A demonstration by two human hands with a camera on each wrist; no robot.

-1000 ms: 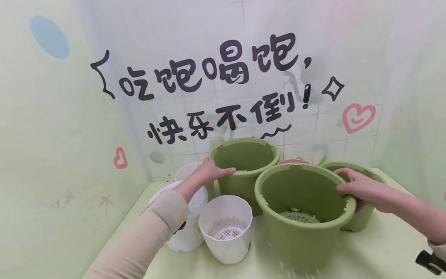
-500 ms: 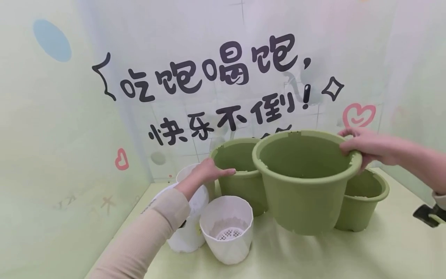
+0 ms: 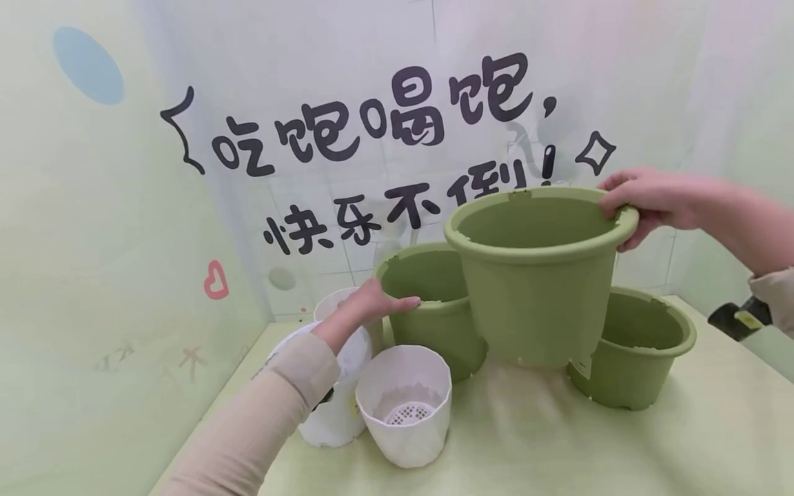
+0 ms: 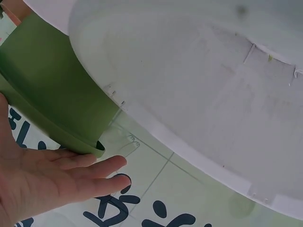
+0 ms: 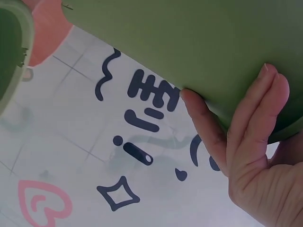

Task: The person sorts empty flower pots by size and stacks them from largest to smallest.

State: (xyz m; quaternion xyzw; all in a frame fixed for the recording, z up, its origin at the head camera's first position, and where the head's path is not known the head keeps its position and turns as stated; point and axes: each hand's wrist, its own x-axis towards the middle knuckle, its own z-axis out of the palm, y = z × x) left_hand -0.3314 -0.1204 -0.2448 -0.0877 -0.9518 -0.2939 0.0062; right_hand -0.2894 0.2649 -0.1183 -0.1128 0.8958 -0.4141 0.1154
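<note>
In the head view, my right hand [image 3: 648,200] grips the rim of a large green flowerpot [image 3: 540,296], holding it raised above the table. The right wrist view shows that hand's fingers [image 5: 258,104] spread against the pot's outer wall, partly hiding the thumb. At the centre left, my left hand [image 3: 378,303] touches the rim of another green flowerpot [image 3: 428,344], its thumb lying along the near edge. Straight fingers [image 4: 94,179] extend beside that rim in the left wrist view. The raised pot partly covers this second pot.
A third green pot [image 3: 639,365] stands upright at the right. Several white pots are on the left, among them a faceted one with a grated bottom [image 3: 403,413] at the front. Everything stands on a pale green table [image 3: 527,448] before a printed wall [image 3: 310,62].
My right hand has lifted the large green pot from low over the table to well above it, tilting its mouth less toward me. The left hand has stayed at its pot's rim.
</note>
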